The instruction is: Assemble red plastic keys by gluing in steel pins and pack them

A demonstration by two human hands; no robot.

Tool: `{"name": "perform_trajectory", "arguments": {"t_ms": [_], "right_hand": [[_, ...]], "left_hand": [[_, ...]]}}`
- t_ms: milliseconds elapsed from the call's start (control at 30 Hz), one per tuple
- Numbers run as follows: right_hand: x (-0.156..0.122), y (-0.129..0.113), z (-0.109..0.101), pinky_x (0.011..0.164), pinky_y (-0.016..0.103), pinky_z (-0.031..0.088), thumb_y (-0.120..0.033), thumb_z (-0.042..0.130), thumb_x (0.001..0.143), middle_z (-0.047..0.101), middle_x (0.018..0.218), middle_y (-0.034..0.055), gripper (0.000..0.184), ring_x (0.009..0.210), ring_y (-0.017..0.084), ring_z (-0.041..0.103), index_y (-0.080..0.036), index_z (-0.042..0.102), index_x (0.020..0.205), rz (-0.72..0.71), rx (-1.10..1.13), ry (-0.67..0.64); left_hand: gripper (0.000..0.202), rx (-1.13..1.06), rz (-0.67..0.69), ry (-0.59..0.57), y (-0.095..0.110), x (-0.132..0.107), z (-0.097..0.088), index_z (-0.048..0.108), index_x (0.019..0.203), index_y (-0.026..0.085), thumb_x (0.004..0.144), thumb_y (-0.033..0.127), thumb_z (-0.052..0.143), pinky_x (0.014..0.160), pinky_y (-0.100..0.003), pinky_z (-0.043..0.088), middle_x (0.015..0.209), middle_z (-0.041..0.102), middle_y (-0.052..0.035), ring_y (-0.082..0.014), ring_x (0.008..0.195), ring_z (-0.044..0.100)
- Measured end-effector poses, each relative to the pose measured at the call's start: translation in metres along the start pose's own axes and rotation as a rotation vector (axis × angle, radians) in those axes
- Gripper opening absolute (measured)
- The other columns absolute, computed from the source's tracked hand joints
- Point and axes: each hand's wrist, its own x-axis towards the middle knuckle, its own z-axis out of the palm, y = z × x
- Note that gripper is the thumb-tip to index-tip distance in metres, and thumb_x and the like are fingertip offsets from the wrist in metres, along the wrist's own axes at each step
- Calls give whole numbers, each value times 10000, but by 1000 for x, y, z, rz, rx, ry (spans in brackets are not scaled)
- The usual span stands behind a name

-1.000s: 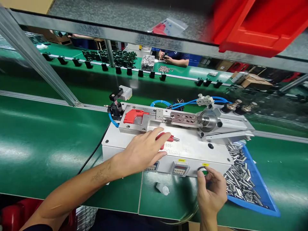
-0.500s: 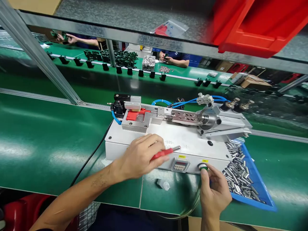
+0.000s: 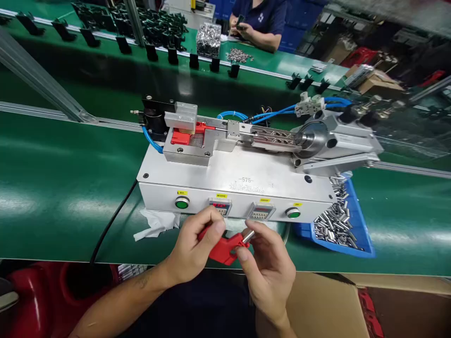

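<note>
My left hand is closed around a red plastic part, held in front of the grey press machine. My right hand pinches a small metal pin at the red part's right end. Both hands hover over the near edge of the green bench. Another red part sits clamped in the machine's fixture at its left. Two green buttons are on the machine's front face.
A blue tray full of metal pins lies right of the machine. Crumpled white paper lies at its front left. A cardboard box is below right, a red bin below left. Another person works at the far bench.
My left hand lifted the red part off the machine top and drew it toward me. My right hand left the green button and took hold of the pin. The view tilted down.
</note>
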Motion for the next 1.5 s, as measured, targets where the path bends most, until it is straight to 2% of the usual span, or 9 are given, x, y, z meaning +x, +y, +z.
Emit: {"name": "perform_trajectory", "arguments": {"t_ms": [133,433,600,700,833,1000,1267,1400,1500], "right_hand": [[6,0,3,749,312,616,-241,714,1017,680,921,38,309,815,177,680,-263,706,1325,19,79,21],[8,-1,7,771,299,606,-228,688,1033,671,927,33,268,835,169,671,-272,724,1294,47,97,-5],[8,1,7,788,280,587,-206,673,1040,664,930,19,286,841,153,655,-294,723,1307,60,124,-17],[8,1,6,771,283,579,-204,664,1043,660,931,22,295,838,157,650,-290,722,1319,62,116,-25],[8,0,4,764,298,574,-211,641,1052,658,926,26,288,841,168,649,-286,729,1315,51,84,-33],[8,1,3,760,333,573,-244,622,1058,665,908,40,273,815,188,643,-259,747,1300,45,13,-45],[11,3,4,813,323,575,-184,634,1035,712,998,34,317,872,181,661,-302,745,1308,-10,26,-53],[11,2,4,776,328,588,-231,649,1034,705,960,49,296,853,191,668,-263,742,1314,-2,6,-47],[11,1,6,729,327,589,-261,659,1034,682,892,39,344,792,183,654,-242,715,1373,5,22,-58]], "left_hand": [[246,0,-76,-167,1,-13,-8,533,953,225,1034,388,700,589,-219,371,766,492,51,-111,636,429],[245,-51,-88,-137,-4,-22,-1,484,974,243,1026,308,714,588,-205,347,739,475,76,-96,613,396],[264,24,-62,-141,-2,-22,-4,469,982,256,1037,366,703,581,-185,371,746,486,79,-94,612,419],[351,167,14,-129,0,-21,-3,453,1013,273,1018,506,714,544,-177,388,757,520,83,-93,585,446],[394,467,229,-78,3,-17,-1,445,1024,257,1044,608,622,536,-182,420,753,601,73,-89,557,527],[228,621,428,-59,2,-14,-3,492,1054,210,1114,417,565,597,-219,484,787,670,15,-118,610,624],[134,635,505,-51,-2,-15,-10,550,1073,171,1027,185,675,644,-279,527,827,691,-37,-172,682,651],[164,617,449,-12,-5,-20,-11,564,1101,185,1044,288,679,721,-322,554,927,737,-70,-207,770,698],[332,433,231,-97,-3,-23,-13,595,1178,197,1076,512,611,746,-327,562,987,753,-73,-220,818,714]]}}
